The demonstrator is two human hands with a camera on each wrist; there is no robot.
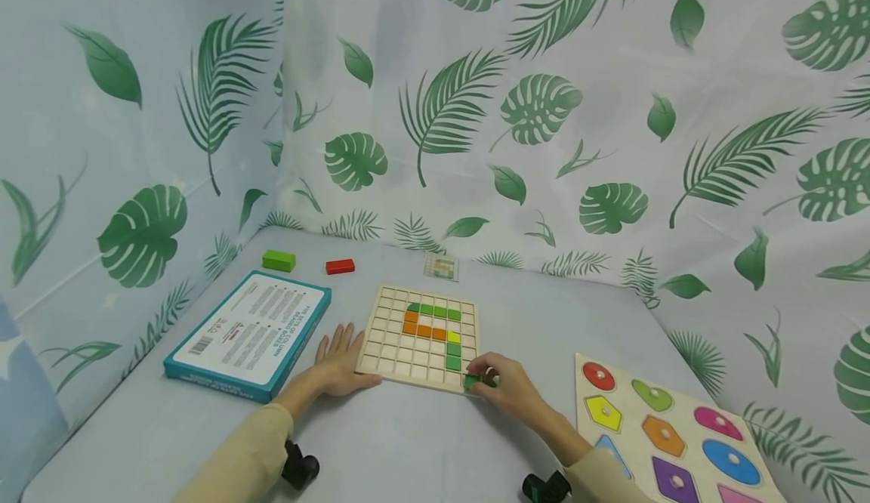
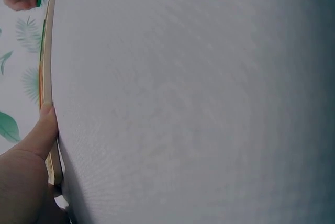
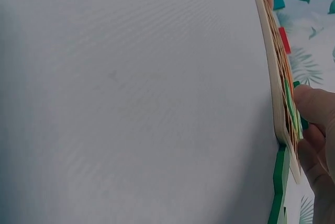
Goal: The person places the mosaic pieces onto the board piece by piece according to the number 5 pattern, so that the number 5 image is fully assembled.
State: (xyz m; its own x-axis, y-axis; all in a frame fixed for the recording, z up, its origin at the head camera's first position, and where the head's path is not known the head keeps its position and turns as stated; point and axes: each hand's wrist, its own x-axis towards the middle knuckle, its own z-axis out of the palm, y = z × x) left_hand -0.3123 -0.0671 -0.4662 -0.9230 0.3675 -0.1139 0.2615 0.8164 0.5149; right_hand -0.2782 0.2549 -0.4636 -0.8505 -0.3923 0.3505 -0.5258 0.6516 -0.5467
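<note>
A wooden grid board (image 1: 394, 352) lies on the table, with green, orange and yellow tiles set in some of its squares. My left hand (image 1: 343, 367) rests flat at its left side, fingers spread, the thumb (image 2: 44, 130) along the near edge. At the near right corner my right hand (image 1: 510, 390) pinches a green tile (image 3: 304, 123) between thumb and fingers, just over the board. Another green piece (image 3: 280, 182) lies on the table against the board's edge in the right wrist view, mostly under that hand in the head view.
On the left lies a blue-edged box (image 1: 258, 329). Behind it are a light green block (image 1: 279, 260) and a red block (image 1: 340, 266). A small pattern card (image 1: 442, 266) is beyond the board. A shape puzzle board (image 1: 632, 427) with knobbed pieces occupies the right.
</note>
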